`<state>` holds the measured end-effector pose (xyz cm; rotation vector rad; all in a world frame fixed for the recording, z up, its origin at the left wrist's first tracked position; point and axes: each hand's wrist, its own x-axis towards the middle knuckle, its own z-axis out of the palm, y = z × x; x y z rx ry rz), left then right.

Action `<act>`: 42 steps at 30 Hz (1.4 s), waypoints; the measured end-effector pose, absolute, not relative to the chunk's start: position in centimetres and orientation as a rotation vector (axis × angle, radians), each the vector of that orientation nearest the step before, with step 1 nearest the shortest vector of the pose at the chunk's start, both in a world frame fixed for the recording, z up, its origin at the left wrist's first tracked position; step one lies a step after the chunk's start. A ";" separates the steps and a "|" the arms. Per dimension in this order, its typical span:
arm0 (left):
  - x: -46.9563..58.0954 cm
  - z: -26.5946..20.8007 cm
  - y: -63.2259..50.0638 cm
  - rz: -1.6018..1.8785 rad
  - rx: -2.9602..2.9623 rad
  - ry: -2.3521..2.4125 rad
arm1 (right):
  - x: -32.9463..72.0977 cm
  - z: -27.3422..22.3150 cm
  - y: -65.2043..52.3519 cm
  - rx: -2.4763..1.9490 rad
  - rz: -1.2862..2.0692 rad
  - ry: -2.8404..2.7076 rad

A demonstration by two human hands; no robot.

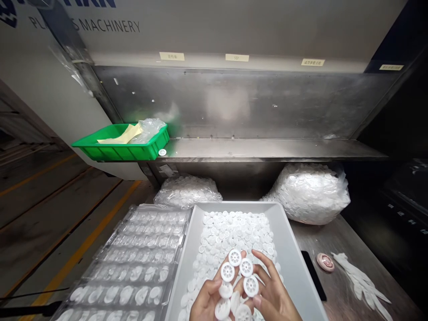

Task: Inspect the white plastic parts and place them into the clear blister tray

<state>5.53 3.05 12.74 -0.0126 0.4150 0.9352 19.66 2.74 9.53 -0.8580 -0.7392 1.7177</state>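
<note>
Both hands are cupped together over a grey bin that holds a layer of small white plastic wheels. My left hand carries several spoked white wheels between its thumb and fingers. Against the fingers of my right hand rest more of them, one wheel near its thumb. A few wheels lie loose between the palms, partly hidden by the fingers. Left of the bin is a clear plastic tray with rows of pockets holding white parts.
A green basket with paper and plastic film stands on the metal shelf, beside a single wheel. Filled bags sit behind the bin. A dark phone, a pink round object and white gloves lie at right.
</note>
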 end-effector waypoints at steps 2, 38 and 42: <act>5.4 12.6 2.9 0.941 -0.003 0.445 | 19.8 9.4 2.6 -0.856 1.695 -0.747; 6.0 13.5 2.6 0.994 -0.099 0.517 | 18.8 8.0 2.0 -0.794 1.891 -0.414; 6.1 13.8 2.7 0.964 -0.084 0.522 | 18.7 8.3 2.0 -0.814 1.908 -0.365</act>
